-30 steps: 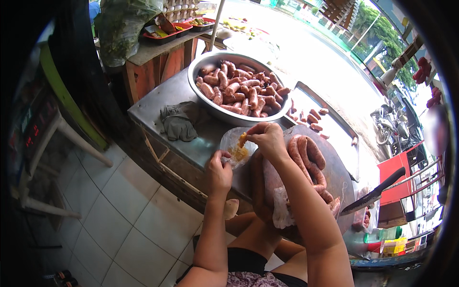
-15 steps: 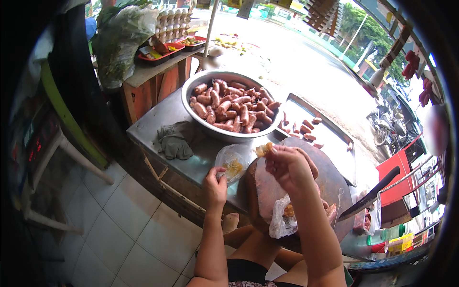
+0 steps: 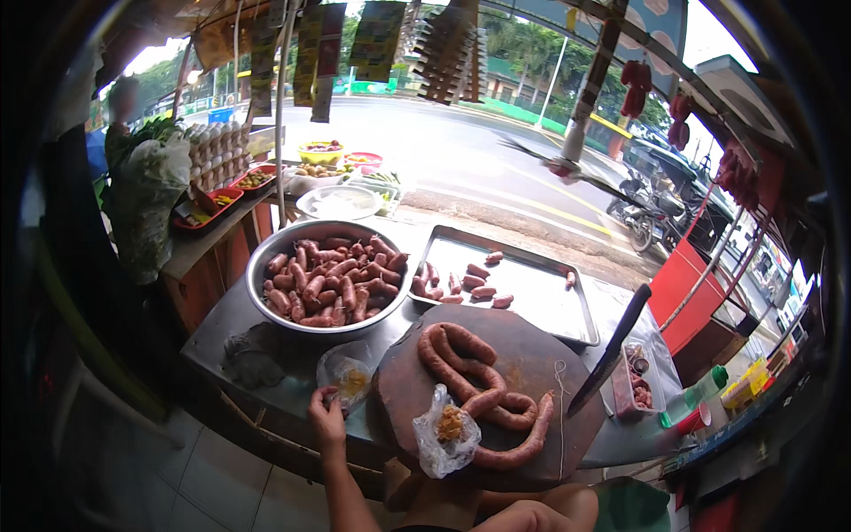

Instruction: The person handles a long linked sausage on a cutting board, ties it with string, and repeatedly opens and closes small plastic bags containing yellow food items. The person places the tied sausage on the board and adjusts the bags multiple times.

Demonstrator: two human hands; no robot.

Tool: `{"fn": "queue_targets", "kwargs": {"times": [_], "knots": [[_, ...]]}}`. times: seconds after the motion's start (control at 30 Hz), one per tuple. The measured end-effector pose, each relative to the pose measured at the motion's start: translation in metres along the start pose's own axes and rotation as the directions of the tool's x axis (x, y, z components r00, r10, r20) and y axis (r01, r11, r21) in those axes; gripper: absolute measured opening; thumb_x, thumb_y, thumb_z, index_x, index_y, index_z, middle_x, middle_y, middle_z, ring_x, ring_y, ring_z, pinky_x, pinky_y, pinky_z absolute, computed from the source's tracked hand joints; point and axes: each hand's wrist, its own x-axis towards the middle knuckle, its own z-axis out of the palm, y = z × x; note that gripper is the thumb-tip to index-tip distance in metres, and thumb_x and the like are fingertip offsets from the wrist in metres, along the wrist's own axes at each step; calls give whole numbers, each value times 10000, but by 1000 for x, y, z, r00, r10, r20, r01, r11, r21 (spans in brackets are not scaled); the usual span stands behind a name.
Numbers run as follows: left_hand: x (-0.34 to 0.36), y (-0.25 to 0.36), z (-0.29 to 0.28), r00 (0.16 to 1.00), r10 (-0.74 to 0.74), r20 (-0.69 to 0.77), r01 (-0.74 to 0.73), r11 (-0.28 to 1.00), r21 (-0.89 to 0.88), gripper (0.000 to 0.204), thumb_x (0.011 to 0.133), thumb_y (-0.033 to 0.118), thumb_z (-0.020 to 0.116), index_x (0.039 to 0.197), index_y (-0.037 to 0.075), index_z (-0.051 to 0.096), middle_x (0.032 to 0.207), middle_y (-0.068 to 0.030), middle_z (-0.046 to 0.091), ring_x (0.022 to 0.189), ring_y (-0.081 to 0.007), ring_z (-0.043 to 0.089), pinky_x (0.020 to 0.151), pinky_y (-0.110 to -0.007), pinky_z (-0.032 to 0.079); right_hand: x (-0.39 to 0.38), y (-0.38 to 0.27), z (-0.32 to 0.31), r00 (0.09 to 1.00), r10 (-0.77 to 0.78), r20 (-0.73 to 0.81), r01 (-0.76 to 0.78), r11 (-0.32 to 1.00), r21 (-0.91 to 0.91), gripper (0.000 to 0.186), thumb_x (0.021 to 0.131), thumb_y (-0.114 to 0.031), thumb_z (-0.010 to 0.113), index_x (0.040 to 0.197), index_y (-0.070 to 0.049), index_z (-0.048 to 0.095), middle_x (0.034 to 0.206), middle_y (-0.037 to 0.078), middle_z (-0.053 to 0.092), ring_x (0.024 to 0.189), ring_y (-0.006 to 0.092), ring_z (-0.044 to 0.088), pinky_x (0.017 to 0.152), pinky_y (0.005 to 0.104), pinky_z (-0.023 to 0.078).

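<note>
My left hand (image 3: 326,410) is closed at the near edge of a clear plastic bag (image 3: 347,372) with yellowish-brown food inside. The bag lies on the metal table between the steel basin and the chopping block. My right hand is out of sight. On the round wooden chopping block (image 3: 408,346) lies a long coiled raw sausage (image 3: 465,377). A second plastic bag (image 3: 439,457), open and holding crumbly brown food, rests against the coil. A length of white string (image 3: 561,417) lies to its right. A big knife (image 3: 612,355) stands tilted at the block's right edge.
A steel basin (image 3: 257,284) heaped with short sausages stands at the back left, beside a metal tray (image 3: 550,310) with several more. A grey cloth (image 3: 255,355) lies at the left. To the right are a plastic meat container (image 3: 651,395) and a green bottle (image 3: 696,399).
My right hand, which held a piece of yellowish food above the block, has left the view, uncovering the coiled sausage. The view has tilted up toward the road. My left hand stays at the bag.
</note>
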Motion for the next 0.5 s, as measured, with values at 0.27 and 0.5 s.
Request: {"fn": "queue_targets", "kwargs": {"times": [0.27,0.5], "knots": [[8,-15,0,995,99,2,-99,994,37,242,921,-39,567,1137,51,629,938,-9,585,762,-91,560,614,-249,493,-23,-18,-2,953,-303,13,280,862,-423,220,839,-144,728,880,71,755,1029,231,676,912,267,636,780,337,476],[-4,34,5,908,416,-58,-320,775,545,211,855,-87,576,999,35,670,1397,-212,508,1248,-373,548,926,-421,488,-33,-18,-93,788,-529,-314,72,586,-807,157,979,-63,641,1078,31,719,1174,66,630,1048,138,617,958,264,483]]}}
